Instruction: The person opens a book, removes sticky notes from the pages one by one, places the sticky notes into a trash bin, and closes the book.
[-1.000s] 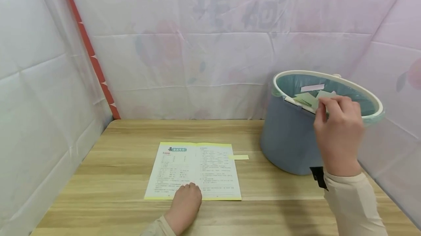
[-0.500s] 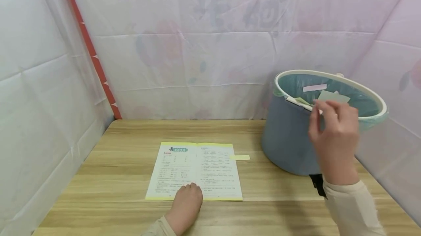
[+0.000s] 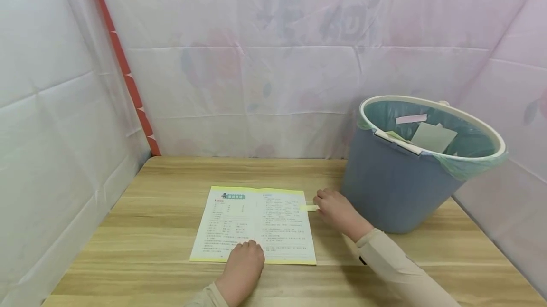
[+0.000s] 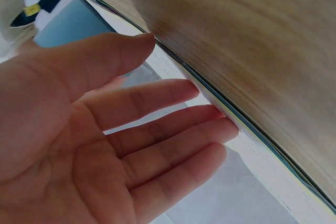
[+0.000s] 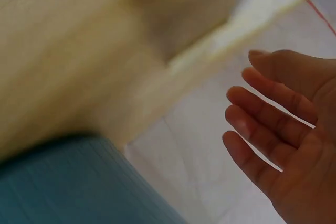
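Observation:
An open booklet (image 3: 224, 231) with yellow top and bottom edges lies flat on the wooden table. My left hand (image 3: 243, 266) rests at its lower edge near the fold; in the left wrist view the fingers (image 4: 173, 145) are loosely extended, tips against the pages. A pale yellow paper strip (image 3: 309, 208) sticks out from the booklet's right side. My right hand (image 3: 337, 209) is at the strip's outer end and overlaps it in the head view. The right wrist view shows thumb and fingers (image 5: 257, 156) apart, with nothing between them.
Right of the booklet stands a blue-grey bin (image 3: 384, 183) with a cream rim and green liner. Inside are a pink strip (image 3: 411, 119), a pale green paper square (image 3: 433, 137) and other scraps. White sheeting (image 3: 205, 83) hangs behind and at both sides of the table.
My right hand has moved left and down from above the bin's rim to the yellow strip. A pale green paper square now lies in the bin. My left hand has stayed put.

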`<state>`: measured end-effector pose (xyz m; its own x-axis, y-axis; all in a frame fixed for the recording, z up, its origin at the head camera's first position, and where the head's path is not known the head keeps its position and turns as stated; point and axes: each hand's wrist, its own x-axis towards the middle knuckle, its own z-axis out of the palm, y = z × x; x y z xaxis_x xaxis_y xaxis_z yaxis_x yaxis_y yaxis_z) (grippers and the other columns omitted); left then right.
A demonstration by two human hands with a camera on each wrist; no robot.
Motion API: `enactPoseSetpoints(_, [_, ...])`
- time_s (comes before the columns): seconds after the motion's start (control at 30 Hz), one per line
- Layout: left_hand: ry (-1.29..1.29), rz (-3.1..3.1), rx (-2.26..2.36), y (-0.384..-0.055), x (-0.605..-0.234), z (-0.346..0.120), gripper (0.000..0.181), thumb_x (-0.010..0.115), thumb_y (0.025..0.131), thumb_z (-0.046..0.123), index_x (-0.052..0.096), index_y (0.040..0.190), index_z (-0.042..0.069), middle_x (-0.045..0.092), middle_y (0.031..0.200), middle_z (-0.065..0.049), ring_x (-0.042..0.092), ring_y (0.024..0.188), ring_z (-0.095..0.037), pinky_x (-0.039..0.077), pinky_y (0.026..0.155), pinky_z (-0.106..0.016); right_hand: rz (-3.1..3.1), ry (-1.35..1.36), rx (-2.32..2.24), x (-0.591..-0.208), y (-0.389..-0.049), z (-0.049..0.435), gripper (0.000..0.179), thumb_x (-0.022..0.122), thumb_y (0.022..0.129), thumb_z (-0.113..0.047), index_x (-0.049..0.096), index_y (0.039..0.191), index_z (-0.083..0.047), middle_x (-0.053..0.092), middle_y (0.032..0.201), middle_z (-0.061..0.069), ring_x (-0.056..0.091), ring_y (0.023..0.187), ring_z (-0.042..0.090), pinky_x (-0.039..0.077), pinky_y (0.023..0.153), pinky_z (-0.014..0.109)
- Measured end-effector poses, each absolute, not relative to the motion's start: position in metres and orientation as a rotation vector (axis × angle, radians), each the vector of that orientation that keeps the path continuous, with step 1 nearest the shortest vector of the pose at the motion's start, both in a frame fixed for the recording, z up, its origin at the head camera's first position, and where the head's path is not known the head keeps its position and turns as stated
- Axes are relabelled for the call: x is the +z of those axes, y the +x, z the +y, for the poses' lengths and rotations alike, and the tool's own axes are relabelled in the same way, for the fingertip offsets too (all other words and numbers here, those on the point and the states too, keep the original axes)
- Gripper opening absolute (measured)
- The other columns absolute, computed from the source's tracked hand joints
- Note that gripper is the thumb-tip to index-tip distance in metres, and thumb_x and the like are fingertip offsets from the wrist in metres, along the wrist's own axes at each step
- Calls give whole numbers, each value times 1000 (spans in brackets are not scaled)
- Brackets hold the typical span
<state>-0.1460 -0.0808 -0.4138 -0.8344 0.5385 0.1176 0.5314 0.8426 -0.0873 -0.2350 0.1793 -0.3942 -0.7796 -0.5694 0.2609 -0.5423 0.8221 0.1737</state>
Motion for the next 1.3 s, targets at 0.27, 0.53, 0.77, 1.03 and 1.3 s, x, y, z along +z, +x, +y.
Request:
enactPoseSetpoints(0.27, [-841,-2936,72,-144,-414,-79,13,75,76,8,67,80,-1,53,66,-6,54,60,-16,48,58,-28,-2675,902,-301,-417,-249,172,13,78,79,-12,67,83,-6,60,80,4,55,71,20,46,60,33])
enactPoseSetpoints(0.53, [-853,-2922,58,-143,-414,-80,15,77,74,9,67,79,-2,53,65,-6,53,59,-16,49,58,-28,-2712,922,-393,-423,-249,170,11,76,82,-14,69,84,-6,62,85,4,55,77,19,47,65,33])
enactPoseSetpoints(0.77, [-854,-2887,67,-144,-416,-82,15,76,74,9,66,77,-1,52,64,-6,52,58,-15,48,56,-27,-2711,911,-448,-421,-248,167,8,75,82,-9,69,86,-6,62,86,3,56,77,19,45,64,32])
enactPoseSetpoints(1.03, [-854,-2836,69,-146,-416,-84,13,76,75,8,65,72,1,49,61,-4,50,55,-14,44,52,-25,-2698,877,-462,-420,-251,166,6,72,84,-7,68,88,-4,61,84,4,55,76,20,46,65,34])
enactPoseSetpoints(1.3, [-868,-2826,77,-148,-415,-85,13,76,74,9,66,73,1,51,61,-5,51,55,-14,45,53,-25,-2658,849,-418,-419,-254,165,12,74,81,-6,67,90,-1,61,84,7,57,75,22,47,64,34])
